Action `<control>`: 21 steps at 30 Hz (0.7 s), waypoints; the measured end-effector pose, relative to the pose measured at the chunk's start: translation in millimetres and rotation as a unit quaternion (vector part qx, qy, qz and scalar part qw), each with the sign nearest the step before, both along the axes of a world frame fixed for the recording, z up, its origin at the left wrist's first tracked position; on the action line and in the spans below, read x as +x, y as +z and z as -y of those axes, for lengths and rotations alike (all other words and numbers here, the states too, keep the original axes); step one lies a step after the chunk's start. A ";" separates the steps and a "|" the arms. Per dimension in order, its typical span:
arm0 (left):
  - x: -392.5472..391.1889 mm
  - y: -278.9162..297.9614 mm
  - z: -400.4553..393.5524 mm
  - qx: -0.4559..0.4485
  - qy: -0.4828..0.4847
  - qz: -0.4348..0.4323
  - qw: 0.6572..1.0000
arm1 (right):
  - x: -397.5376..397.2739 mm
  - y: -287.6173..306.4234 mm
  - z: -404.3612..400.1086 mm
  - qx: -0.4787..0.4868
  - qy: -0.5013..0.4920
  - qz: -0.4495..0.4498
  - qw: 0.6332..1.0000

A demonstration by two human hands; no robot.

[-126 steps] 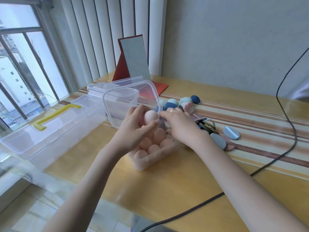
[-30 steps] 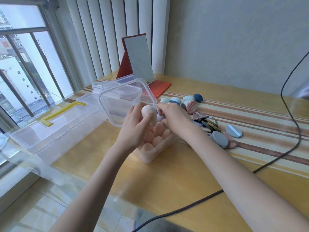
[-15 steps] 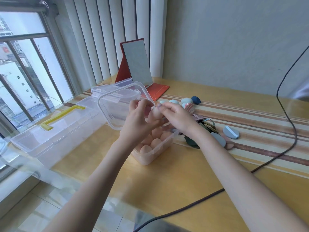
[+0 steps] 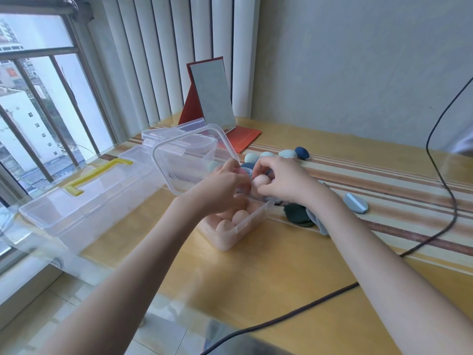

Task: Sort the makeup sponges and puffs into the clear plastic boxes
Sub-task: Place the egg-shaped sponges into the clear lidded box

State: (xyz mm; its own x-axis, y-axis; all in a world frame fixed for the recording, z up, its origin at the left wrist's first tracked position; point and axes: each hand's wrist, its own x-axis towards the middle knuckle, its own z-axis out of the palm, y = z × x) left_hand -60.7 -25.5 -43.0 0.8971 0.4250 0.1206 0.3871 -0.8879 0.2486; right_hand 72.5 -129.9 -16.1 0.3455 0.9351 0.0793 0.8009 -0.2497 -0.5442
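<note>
Above the small clear box [image 4: 252, 221], both hands meet.
Right hand [image 4: 286, 181] pinches a peach sponge [image 4: 261, 181]; left hand [image 4: 222, 187], fingers curled, grip unclear.

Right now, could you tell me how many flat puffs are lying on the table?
3: a grey-blue puff right of the right wrist, a dark green puff beside the sponge box, a grey puff under that wrist. More may be hidden.

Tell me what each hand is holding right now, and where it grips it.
The right hand pinches a pink sponge at its rounded upper end with its fingertips. The left hand meets it there; its own grip cannot be told.
</note>
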 end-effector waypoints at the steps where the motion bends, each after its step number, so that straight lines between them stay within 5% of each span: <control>1: -1.6 1.2 -0.2 0.006 -0.009 -0.021 1.000 | -1.5 0.6 0.3 -0.010 0.008 0.030 0.999; 11: 1.4 12.8 -5.6 0.032 -0.053 -0.118 0.991 | -3.5 -0.5 1.8 -0.082 0.004 0.034 0.996; 21: -8.3 9.7 -7.0 -0.020 -0.043 -0.046 0.998 | -8.6 5.4 2.9 -0.011 0.002 -0.002 1.000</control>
